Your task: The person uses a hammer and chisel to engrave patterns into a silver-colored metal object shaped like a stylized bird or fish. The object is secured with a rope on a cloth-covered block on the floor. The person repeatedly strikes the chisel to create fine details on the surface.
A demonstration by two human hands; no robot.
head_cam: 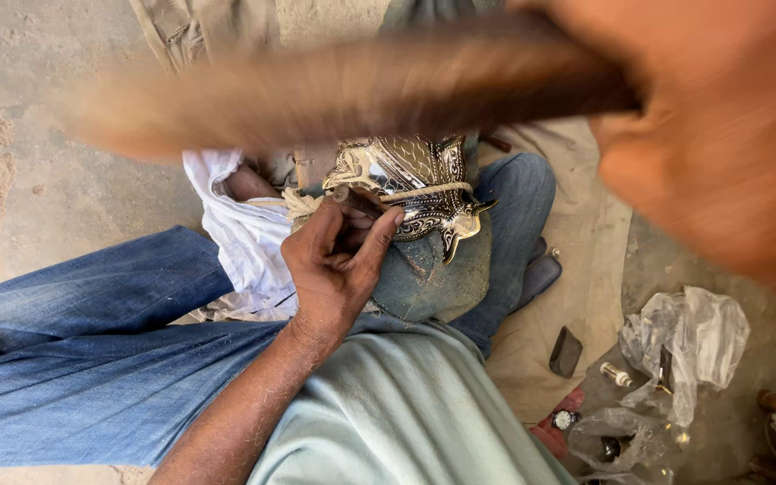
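Silver plate, engraved w/ patterns, sits on a blue-grey pad in the person's lap, tied down w/ cord. Left hand pinches a thin dark punch against the plate's left edge, fingers pressed together round it. Right hand is up close to the cam, super blurry, fist wrapped on a brown stick stretching left. White cloth beside the pad, jeans below, plastic bags on the floor at right.
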